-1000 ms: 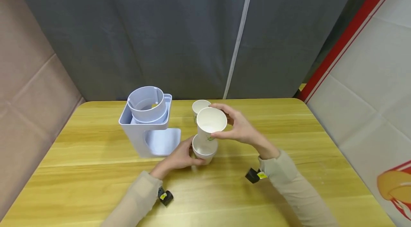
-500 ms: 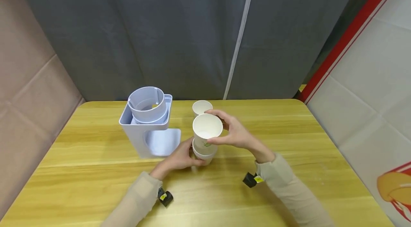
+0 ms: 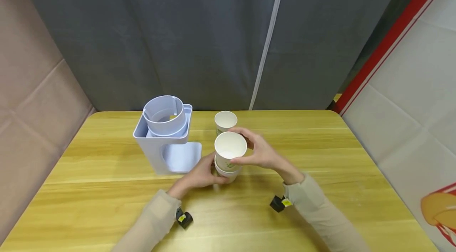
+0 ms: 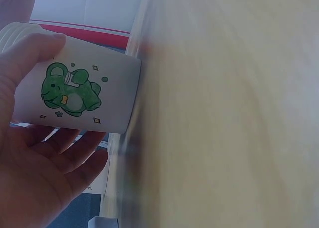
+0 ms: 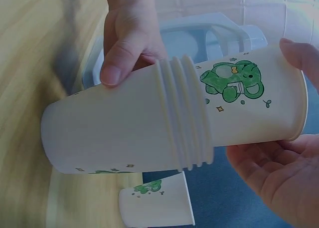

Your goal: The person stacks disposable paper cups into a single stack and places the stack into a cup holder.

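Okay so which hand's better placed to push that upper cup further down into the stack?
Probably the right hand: it grips the upper cup, whose lower end is inside the stack. The left hand holds the stack itself, so it seems better suited to steadying.

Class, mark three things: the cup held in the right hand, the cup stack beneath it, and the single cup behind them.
Held cup [image 5: 253,108], right wrist view, on its printed outer wall.
Cup stack [image 5: 113,125], right wrist view, on its plain outer wall.
Single cup [image 3: 226,119], head view, on its white inside.
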Demonstrator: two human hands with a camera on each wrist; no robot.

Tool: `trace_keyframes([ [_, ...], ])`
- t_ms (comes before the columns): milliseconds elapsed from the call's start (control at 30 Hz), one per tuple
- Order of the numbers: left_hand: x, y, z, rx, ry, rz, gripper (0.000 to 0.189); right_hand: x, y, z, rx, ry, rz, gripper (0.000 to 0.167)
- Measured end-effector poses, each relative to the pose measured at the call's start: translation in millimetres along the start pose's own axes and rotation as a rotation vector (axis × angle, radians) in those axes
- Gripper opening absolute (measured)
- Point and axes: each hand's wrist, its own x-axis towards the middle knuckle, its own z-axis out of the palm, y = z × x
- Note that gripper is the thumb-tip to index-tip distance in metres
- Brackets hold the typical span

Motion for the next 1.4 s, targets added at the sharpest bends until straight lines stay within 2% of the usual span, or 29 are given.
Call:
trace_keyframes([
  [667, -0.1, -0.7, 1.8, -0.004, 0.023, 0.023, 0.071, -6.4, 19.9, 4.9, -0.04, 0.004, -0.013, 0.07],
  [1100, 0.5, 0.2, 1.9, -0.016, 0.024, 0.017, 0.072, -10.9, 32.0, 8.8, -0.026, 0.009, 0.034, 0.07],
  [1400, 0.2, 0.0, 1.3, -0.02, 0.024, -0.007, 0.075, -12.7, 34.6, 14.8, -0.086, 0.005, 0.071, 0.071],
])
